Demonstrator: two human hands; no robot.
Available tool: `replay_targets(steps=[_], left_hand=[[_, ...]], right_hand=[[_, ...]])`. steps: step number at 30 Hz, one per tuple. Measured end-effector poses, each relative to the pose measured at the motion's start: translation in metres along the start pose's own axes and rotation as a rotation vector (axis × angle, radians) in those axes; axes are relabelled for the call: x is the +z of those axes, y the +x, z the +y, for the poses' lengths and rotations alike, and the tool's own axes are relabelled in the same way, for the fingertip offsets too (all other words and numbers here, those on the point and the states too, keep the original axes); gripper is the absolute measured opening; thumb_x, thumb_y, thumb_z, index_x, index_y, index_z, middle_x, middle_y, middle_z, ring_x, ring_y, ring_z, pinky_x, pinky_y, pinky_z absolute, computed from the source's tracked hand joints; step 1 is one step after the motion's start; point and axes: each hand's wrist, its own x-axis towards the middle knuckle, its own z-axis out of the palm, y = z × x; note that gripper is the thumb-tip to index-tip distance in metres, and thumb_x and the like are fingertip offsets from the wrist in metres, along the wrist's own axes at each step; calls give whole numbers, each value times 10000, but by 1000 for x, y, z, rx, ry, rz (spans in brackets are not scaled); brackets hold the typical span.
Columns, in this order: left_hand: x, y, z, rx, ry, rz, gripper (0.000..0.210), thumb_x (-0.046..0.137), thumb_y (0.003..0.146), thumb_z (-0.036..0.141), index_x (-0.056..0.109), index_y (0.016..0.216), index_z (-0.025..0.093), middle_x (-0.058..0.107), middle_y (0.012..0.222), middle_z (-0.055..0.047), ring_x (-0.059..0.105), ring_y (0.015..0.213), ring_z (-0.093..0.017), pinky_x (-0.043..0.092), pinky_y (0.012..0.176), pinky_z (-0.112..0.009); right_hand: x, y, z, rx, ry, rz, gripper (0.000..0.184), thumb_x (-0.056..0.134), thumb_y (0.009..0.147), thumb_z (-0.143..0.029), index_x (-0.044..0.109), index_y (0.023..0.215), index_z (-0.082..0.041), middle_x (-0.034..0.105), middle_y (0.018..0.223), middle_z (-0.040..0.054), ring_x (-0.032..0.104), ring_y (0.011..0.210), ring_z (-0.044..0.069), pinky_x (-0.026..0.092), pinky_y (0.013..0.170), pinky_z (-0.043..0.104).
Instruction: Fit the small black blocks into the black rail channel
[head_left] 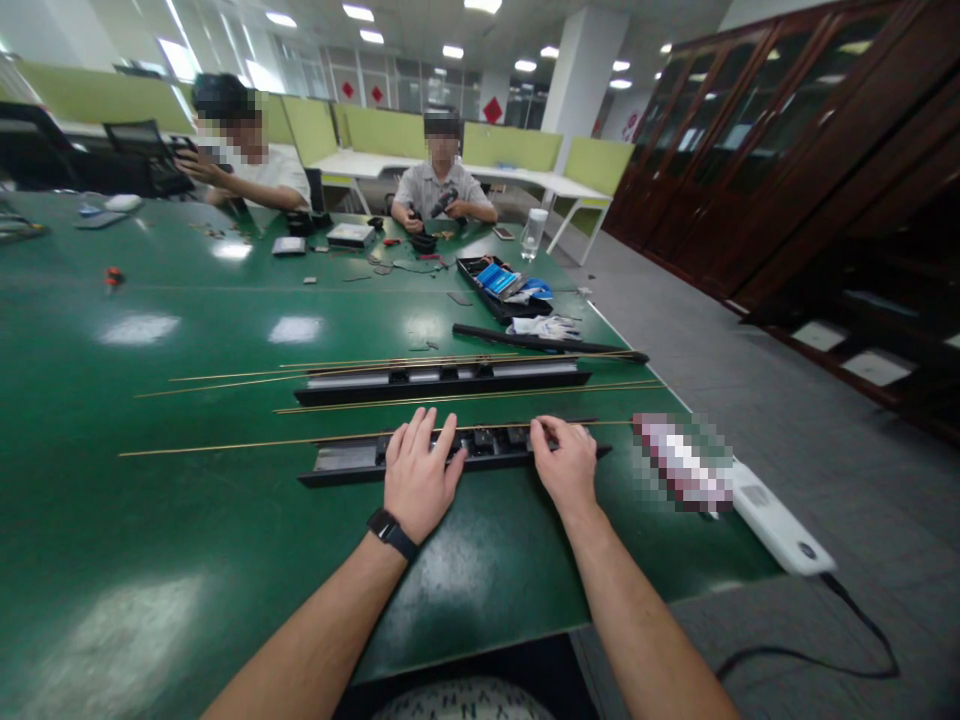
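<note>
A long black rail [337, 480] with a grey inner face and several black blocks along it lies on the green table before me. My left hand [421, 470], a dark watch on its wrist, rests over the rail's middle with its fingers stretched out. Over the rail's right part, my right hand [568, 462] has thumb and fingers pinched together at a thin brass-coloured rod [210, 448]. This rod runs along the rail's far side and sticks out well to the left. My fingers partly hide the exact grip.
Beyond lie a second black rail [360, 389], more thin rods [217, 377], a black strip [517, 338], gloves [544, 327] and a black tray [480, 275] of tools. A white power strip [780, 520] sits at the right edge. Two people [442, 180] sit across the table.
</note>
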Motion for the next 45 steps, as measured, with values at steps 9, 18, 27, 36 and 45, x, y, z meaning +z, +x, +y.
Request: replay_targets(steps=[9, 18, 27, 36, 45], left_hand=[[2, -1, -1, 1, -2, 16, 496, 518, 1055, 412, 603, 1503, 216, 582, 1561, -180, 473, 1517, -333, 359, 1234, -530], [2, 1, -1, -10, -18, 15, 503, 503, 1059, 417, 604, 1505, 210, 579, 1564, -180, 470, 1518, -337, 345, 1243, -527], [4, 2, -3, 0, -11, 29, 512, 498, 1053, 433, 600, 1508, 221, 586, 1558, -175, 470, 1516, -338, 346, 1237, -535], [4, 3, -2, 2, -9, 36, 508, 484, 1059, 432, 611, 1495, 204, 587, 1553, -184, 479, 1508, -340, 349, 1233, -536], [3, 3, -1, -9, -8, 33, 502, 494, 1056, 426, 611, 1493, 210, 586, 1556, -179, 478, 1509, -338, 343, 1239, -539]], right_hand=[[-1, 1, -2, -1, 6, -7, 342, 564, 1002, -488, 791, 966, -234, 772, 842, 41, 654, 856, 227, 396, 875, 371], [0, 3, 0, 5, -4, -17, 352, 556, 1004, -498, 789, 961, -237, 773, 847, 42, 645, 853, 227, 400, 871, 372], [0, 5, -2, 3, 6, -15, 339, 563, 1004, -488, 786, 952, -238, 763, 829, 36, 640, 839, 221, 412, 852, 366], [1, 7, -2, 1, 11, -14, 314, 587, 996, -468, 788, 932, -235, 756, 808, 38, 631, 824, 220, 415, 838, 359], [-1, 6, -3, 10, 0, -31, 327, 576, 998, -485, 783, 947, -237, 760, 816, 37, 629, 838, 224, 400, 848, 363]])
